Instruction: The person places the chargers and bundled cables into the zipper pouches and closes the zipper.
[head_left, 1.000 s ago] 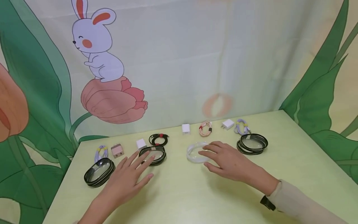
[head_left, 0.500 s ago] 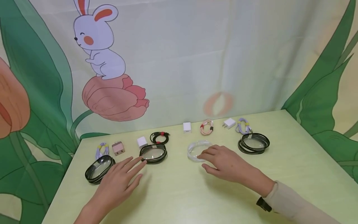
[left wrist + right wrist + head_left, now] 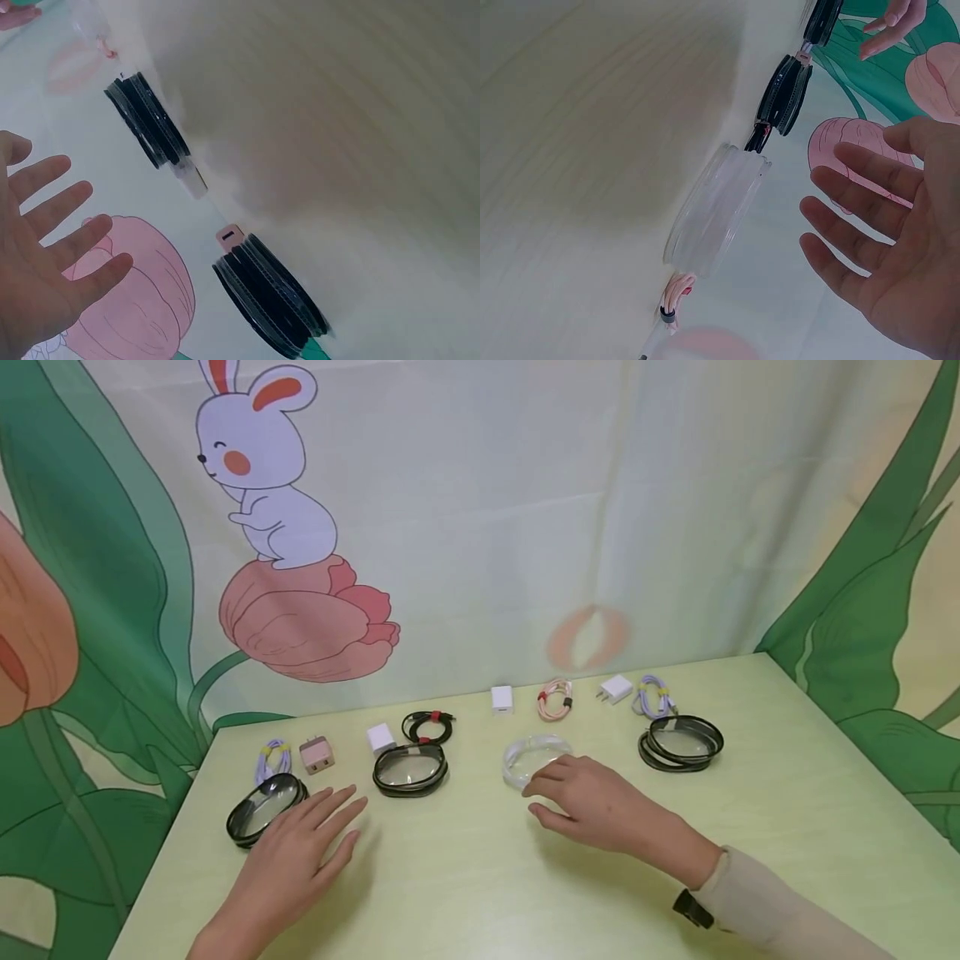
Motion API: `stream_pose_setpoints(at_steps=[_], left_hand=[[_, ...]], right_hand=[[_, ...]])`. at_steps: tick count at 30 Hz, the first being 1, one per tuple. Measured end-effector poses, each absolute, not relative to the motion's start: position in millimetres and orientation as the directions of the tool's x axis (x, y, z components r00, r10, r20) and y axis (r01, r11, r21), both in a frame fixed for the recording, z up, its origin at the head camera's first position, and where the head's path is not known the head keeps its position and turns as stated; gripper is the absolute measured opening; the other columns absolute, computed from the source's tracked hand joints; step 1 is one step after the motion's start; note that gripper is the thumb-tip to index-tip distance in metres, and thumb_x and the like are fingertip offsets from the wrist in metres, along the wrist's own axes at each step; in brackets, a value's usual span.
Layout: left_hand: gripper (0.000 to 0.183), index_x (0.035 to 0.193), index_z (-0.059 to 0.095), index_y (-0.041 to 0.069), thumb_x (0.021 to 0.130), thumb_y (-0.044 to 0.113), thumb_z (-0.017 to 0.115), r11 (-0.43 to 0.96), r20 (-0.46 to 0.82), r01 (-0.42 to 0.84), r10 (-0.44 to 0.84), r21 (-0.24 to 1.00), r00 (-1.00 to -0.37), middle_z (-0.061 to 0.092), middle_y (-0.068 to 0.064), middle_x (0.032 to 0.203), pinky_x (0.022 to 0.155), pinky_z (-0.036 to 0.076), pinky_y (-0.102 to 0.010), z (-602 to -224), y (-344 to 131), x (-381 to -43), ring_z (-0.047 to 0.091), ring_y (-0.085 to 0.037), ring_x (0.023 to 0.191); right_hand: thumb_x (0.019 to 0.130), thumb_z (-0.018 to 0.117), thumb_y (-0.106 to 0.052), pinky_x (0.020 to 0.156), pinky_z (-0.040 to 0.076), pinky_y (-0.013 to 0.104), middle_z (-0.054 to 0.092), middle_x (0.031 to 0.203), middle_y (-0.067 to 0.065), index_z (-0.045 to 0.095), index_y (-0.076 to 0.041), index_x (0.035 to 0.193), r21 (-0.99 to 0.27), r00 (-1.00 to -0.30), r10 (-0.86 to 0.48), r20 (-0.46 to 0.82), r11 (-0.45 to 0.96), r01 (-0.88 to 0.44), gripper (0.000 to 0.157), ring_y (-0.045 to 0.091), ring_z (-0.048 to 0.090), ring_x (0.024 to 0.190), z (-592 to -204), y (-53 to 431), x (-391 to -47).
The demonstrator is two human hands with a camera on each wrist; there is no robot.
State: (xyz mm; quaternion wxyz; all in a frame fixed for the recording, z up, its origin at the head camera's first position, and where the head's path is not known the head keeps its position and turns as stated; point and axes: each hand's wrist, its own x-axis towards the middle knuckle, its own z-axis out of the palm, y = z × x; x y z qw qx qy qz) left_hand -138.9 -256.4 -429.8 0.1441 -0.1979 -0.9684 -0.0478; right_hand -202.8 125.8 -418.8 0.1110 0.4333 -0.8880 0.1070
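Note:
My left hand (image 3: 292,860) hovers with fingers spread over the table, its fingers overlapping the edge of a black-rimmed oval case (image 3: 258,814) with a clear top. In the left wrist view the palm and separated fingers hold nothing. My right hand (image 3: 603,806), relaxed and bare of any object, is beside a white-rimmed clear case (image 3: 517,760) and hides its near right part. The right wrist view shows this case (image 3: 714,214) apart from the fingers. A second black-rimmed case (image 3: 410,770) sits between the hands, and a third (image 3: 684,739) lies at the right.
Behind the cases stand a pink charger plug (image 3: 317,755) and white charger plugs (image 3: 381,739). Coiled cables lie among them: purple (image 3: 273,762), black (image 3: 428,727), pink (image 3: 555,700) and another purple cable (image 3: 655,697). A printed curtain (image 3: 480,527) hangs behind the table (image 3: 465,877).
Both hands have drawn back toward the person. The left one has slid left, off the middle black case, and the right one uncovers more of the white case. The objects stay put.

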Motion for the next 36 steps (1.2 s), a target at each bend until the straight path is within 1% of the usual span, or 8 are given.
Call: stream_pose_setpoints(at_steps=[6,11,14,20,25,28,31,36], left_hand=[[0.04,0.132,0.057,0.022,0.095,0.038,0.052,0.935,0.23,0.353,0.335,0.041,-0.914,0.047,-0.003,0.141,0.104,0.033,-0.052,-429,-264,-135,0.042,-0.031,0.13],[0.039,0.13,0.059,0.019,0.096,0.037,0.051,0.942,0.238,0.333,0.315,0.038,-0.919,0.048,-0.003,0.14,0.104,0.032,-0.05,-431,-274,-130,0.041,-0.029,0.13],[0.039,0.13,0.058,0.019,0.096,0.037,0.052,0.944,0.249,0.326,0.304,0.047,-0.919,0.048,-0.004,0.14,0.103,0.032,-0.051,-432,-278,-128,0.042,-0.029,0.129],[0.038,0.128,0.06,0.018,0.093,0.032,0.057,0.942,0.297,0.333,0.306,0.046,-0.905,0.05,-0.005,0.138,0.099,0.035,-0.052,-434,-287,-126,0.044,-0.03,0.126],[0.037,0.127,0.06,0.018,0.093,0.032,0.057,0.943,0.296,0.328,0.296,0.064,-0.908,0.051,-0.006,0.137,0.098,0.036,-0.053,-434,-292,-124,0.044,-0.03,0.126],[0.037,0.127,0.06,0.018,0.094,0.033,0.056,0.943,0.3,0.325,0.291,0.07,-0.908,0.051,-0.005,0.136,0.097,0.036,-0.052,-436,-296,-125,0.044,-0.03,0.126],[0.036,0.126,0.061,0.018,0.093,0.032,0.057,0.94,0.316,0.336,0.3,0.064,-0.9,0.052,-0.005,0.134,0.096,0.037,-0.052,-438,-299,-126,0.046,-0.029,0.124],[0.037,0.127,0.061,0.018,0.093,0.033,0.057,0.942,0.32,0.329,0.291,0.07,-0.902,0.053,-0.006,0.133,0.093,0.039,-0.055,-438,-302,-127,0.046,-0.031,0.123]], right_hand=[[0.097,0.05,-0.035,0.091,0.047,0.035,0.067,0.107,-0.008,0.069,-0.021,0.107,-0.099,-0.597,-0.749,0.288,0.597,-0.796,0.026,0.012,0.059,0.103,-421,123,-203],[0.097,0.049,-0.036,0.092,0.047,0.035,0.067,0.108,-0.009,0.068,-0.021,0.111,-0.123,-0.602,-0.752,0.269,0.594,-0.795,0.028,0.012,0.059,0.104,-422,117,-203],[0.098,0.048,-0.037,0.091,0.047,0.034,0.066,0.11,-0.009,0.066,-0.021,0.115,-0.131,-0.61,-0.75,0.256,0.598,-0.791,0.03,0.012,0.059,0.105,-422,114,-204],[0.098,0.047,-0.038,0.093,0.046,0.034,0.065,0.114,-0.008,0.062,-0.023,0.121,-0.136,-0.614,-0.751,0.242,0.6,-0.788,0.032,0.013,0.057,0.109,-422,103,-205],[0.098,0.045,-0.039,0.096,0.044,0.034,0.063,0.117,-0.008,0.059,-0.023,0.125,-0.152,-0.616,-0.757,0.218,0.598,-0.787,0.034,0.013,0.056,0.111,-422,96,-207],[0.098,0.045,-0.038,0.097,0.043,0.035,0.063,0.118,-0.008,0.059,-0.024,0.126,-0.166,-0.612,-0.76,0.22,0.589,-0.791,0.034,0.013,0.056,0.112,-422,92,-207],[0.098,0.046,-0.038,0.097,0.044,0.034,0.063,0.119,-0.008,0.059,-0.024,0.126,-0.166,-0.603,-0.764,0.23,0.58,-0.798,0.034,0.013,0.056,0.112,-424,88,-208],[0.098,0.046,-0.039,0.096,0.044,0.033,0.063,0.119,-0.008,0.06,-0.024,0.125,-0.141,-0.579,-0.774,0.255,0.563,-0.814,0.034,0.012,0.055,0.112,-424,83,-212]])
